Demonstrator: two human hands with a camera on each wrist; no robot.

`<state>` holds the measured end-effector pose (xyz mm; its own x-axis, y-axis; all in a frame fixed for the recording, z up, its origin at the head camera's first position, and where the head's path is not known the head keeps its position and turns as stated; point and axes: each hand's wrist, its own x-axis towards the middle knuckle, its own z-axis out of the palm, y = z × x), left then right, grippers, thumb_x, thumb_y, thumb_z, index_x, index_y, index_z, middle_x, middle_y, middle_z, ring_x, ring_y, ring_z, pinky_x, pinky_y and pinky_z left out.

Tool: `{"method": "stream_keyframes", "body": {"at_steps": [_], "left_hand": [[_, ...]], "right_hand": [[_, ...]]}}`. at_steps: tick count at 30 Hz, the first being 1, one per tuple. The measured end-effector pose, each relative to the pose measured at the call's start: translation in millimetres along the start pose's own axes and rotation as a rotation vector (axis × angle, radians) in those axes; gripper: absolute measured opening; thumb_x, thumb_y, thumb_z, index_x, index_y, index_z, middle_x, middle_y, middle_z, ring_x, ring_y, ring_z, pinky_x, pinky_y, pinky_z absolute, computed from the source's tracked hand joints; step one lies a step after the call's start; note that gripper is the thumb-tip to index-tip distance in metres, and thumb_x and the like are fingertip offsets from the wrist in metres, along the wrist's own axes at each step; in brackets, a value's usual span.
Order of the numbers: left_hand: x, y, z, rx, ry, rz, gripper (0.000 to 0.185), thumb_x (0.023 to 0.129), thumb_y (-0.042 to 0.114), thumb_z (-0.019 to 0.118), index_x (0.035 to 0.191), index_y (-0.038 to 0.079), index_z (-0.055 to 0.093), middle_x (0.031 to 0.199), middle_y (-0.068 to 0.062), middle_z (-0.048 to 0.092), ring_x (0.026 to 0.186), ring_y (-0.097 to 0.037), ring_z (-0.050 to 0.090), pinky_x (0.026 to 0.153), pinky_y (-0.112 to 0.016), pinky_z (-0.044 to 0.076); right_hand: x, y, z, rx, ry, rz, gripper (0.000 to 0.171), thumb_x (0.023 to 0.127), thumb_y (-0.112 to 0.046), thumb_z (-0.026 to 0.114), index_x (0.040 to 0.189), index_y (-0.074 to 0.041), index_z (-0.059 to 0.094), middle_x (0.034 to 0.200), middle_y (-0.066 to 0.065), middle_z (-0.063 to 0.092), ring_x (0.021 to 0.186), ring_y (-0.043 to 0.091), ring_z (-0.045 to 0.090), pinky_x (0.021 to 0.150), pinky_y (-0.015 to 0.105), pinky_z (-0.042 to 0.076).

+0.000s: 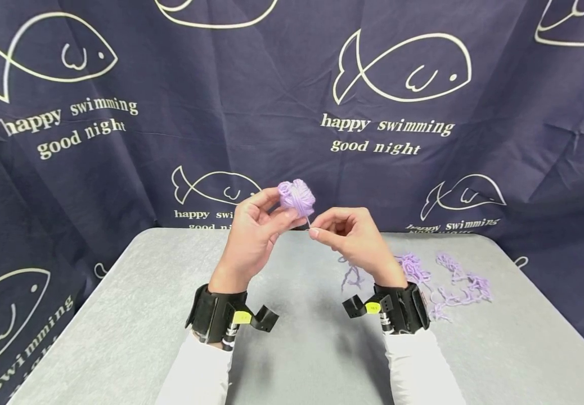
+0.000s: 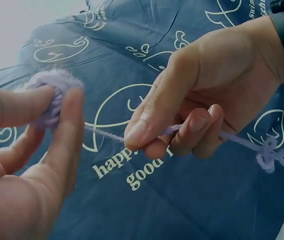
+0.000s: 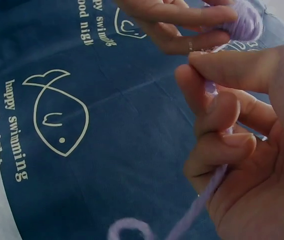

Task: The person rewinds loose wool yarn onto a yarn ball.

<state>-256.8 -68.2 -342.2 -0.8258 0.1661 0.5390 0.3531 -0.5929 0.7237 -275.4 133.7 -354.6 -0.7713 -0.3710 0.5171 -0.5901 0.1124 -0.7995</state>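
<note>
At the head view's centre, the left hand grips 1 lilac yarn ball. Just right, the right hand pinches its strand.

Yarn ball lilac, loose yarn same, tabletop mottled grey, cloth navy, white fish-and-lettering print, 2 wristbands black, sleeves white

Yarn ball ptly hidden by L grip, yarn loop cut off at btm, R-wrist view
</note>
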Motion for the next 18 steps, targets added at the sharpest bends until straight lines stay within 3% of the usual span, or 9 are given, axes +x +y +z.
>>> {"method": "stream_keyframes", "body": {"at_steps": [3, 7, 10, 13, 18], "left_hand": [[0.8, -0.8, 0.7, 0.068, 0.069, 0.027, 0.033, 0.089, -0.022, 0.055, 0.113, -0.002, 0.064, 0.104, -0.008, 0.068, 0.092, -0.017, 0.067, 0.080, -0.032, 0.061], [1.8, -4.0, -0.3, 0.213, 0.134, 0.111, 0.039, 0.090, -0.021, 0.058, 0.122, 0.001, 0.054, 0.102, -0.008, 0.067, 0.089, -0.017, 0.067, 0.076, -0.033, 0.061], [2.6, -6.6, -2.0, 0.333, 0.132, 0.183, 0.045, 0.091, -0.021, 0.057, 0.129, 0.002, 0.047, 0.105, -0.014, 0.066, 0.090, -0.019, 0.068, 0.076, -0.037, 0.062], [3.4, -8.5, -4.0, 0.468, 0.107, 0.230, 0.043, 0.089, -0.020, 0.058, 0.128, -0.003, 0.052, 0.107, -0.021, 0.066, 0.088, -0.020, 0.068, 0.076, -0.035, 0.062], [2.6, -9.4, -5.3, 0.629, 0.107, 0.197, 0.031, 0.085, -0.015, 0.062, 0.114, -0.004, 0.064, 0.104, -0.020, 0.070, 0.084, -0.017, 0.067, 0.072, -0.024, 0.059]], "right_hand": [[-1, -2, 1, -0.012, -0.019, 0.003, 0.005, 0.088, -0.002, 0.077, 0.092, -0.005, 0.076, 0.069, 0.013, 0.064, 0.050, 0.013, 0.045, 0.042, 0.024, 0.034], [-1, -5, 2, -0.029, -0.024, 0.000, 0.005, 0.088, -0.003, 0.077, 0.092, -0.005, 0.076, 0.067, 0.008, 0.062, 0.050, 0.012, 0.044, 0.042, 0.024, 0.033], [-2, -6, 2, -0.040, -0.036, -0.010, 0.005, 0.088, -0.004, 0.078, 0.093, -0.004, 0.076, 0.064, 0.005, 0.059, 0.049, 0.012, 0.043, 0.041, 0.025, 0.033], [-2, -8, 3, -0.043, -0.050, -0.026, 0.005, 0.088, -0.005, 0.078, 0.092, -0.006, 0.077, 0.062, 0.004, 0.056, 0.048, 0.013, 0.042, 0.040, 0.025, 0.031], [-3, -11, 4, -0.036, -0.051, -0.054, 0.006, 0.088, -0.003, 0.077, 0.091, -0.008, 0.077, 0.060, 0.004, 0.053, 0.047, 0.013, 0.041, 0.040, 0.026, 0.031]]}}
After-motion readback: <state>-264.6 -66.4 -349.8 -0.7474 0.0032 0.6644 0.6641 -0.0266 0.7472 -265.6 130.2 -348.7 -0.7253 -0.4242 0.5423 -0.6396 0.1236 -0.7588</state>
